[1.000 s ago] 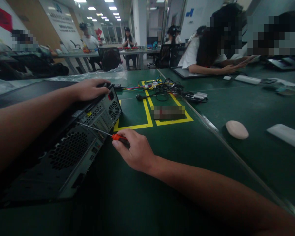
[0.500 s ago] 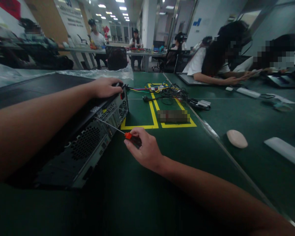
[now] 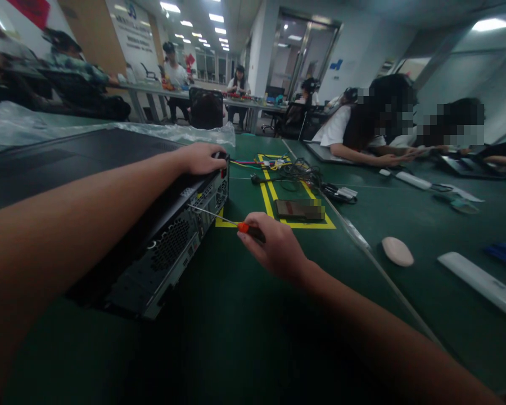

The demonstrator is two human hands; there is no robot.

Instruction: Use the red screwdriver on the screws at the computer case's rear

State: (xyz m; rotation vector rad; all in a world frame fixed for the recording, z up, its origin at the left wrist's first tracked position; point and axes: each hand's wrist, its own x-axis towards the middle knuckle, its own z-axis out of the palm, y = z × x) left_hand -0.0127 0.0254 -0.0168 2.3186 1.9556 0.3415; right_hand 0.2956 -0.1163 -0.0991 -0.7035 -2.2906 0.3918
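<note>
A black desktop computer case [image 3: 93, 163] lies on its side on the green table, with its rear metal panel [image 3: 172, 244] turned to the right. My left hand [image 3: 204, 158] presses on the far top corner of the case, its fingers curled over the edge. In my right hand [image 3: 274, 242] is a screwdriver [image 3: 243, 227] with an orange and dark handle, gripped between thumb and fingers. Its thin shaft reaches left, and the tip meets the rear panel near the upper edge. Whether a screw sits under the tip is too small to tell.
Bundled black cables [image 3: 301, 173] and a dark phone-like slab [image 3: 297, 209] lie by yellow tape marks [image 3: 265, 197]. A pale rounded object [image 3: 397, 251] and a white bar [image 3: 480, 286] are on the right. Clear plastic wrap [image 3: 185, 134] lies behind the case. People sit at tables beyond.
My view has shifted, so the case and both hands appear further right. The screwdriver tip stays at the upper part of the rear panel, and my left hand keeps its place on the corner.
</note>
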